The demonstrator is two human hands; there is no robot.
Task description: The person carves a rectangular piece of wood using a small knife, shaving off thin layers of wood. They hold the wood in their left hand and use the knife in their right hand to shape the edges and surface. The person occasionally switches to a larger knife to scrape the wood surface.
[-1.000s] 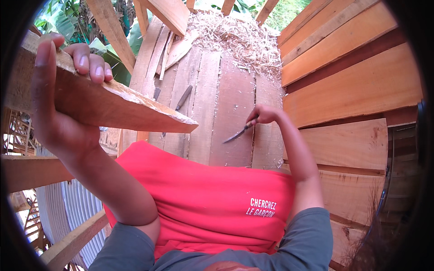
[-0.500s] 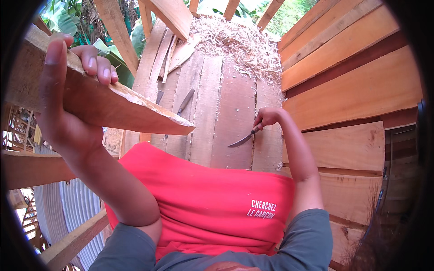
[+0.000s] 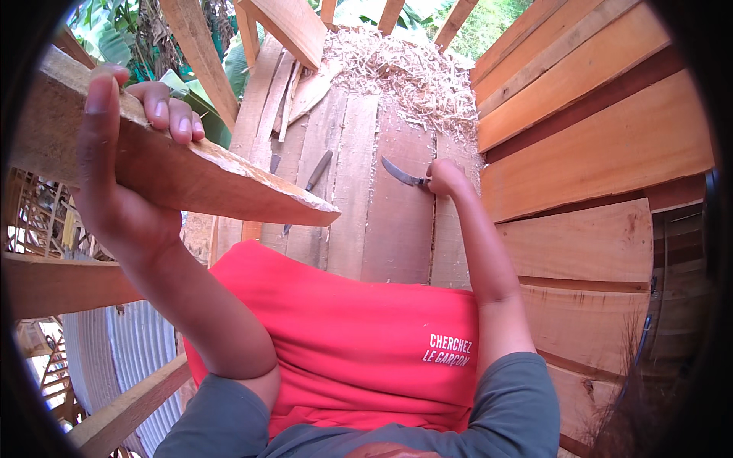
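Note:
Raised at the left, my left hand [image 3: 141, 191] grips a thick wooden board [image 3: 221, 187] whose tapered end points toward the middle. Its thumb lies on the near face and the fingertips curl over the rough, pale top edge. My right hand [image 3: 445, 179] is closed on the handle of a curved knife [image 3: 401, 172]. The dark blade points left and away from me, apart from the board. A second knife [image 3: 317, 171] lies on the plank floor [image 3: 353, 168] between my hands, partly hidden behind the board.
Curly wood shavings [image 3: 401, 69] are heaped at the far end. Loose wood strips [image 3: 289, 103] lie at the far left. A plank wall [image 3: 588, 153] closes the right side. Slanted timber posts [image 3: 200, 61] and corrugated metal sheet [image 3: 137, 359] stand at the left.
My right hand has moved a little away from me. The curved knife's blade has swung from pointing toward me to pointing away. The board has shifted slightly right.

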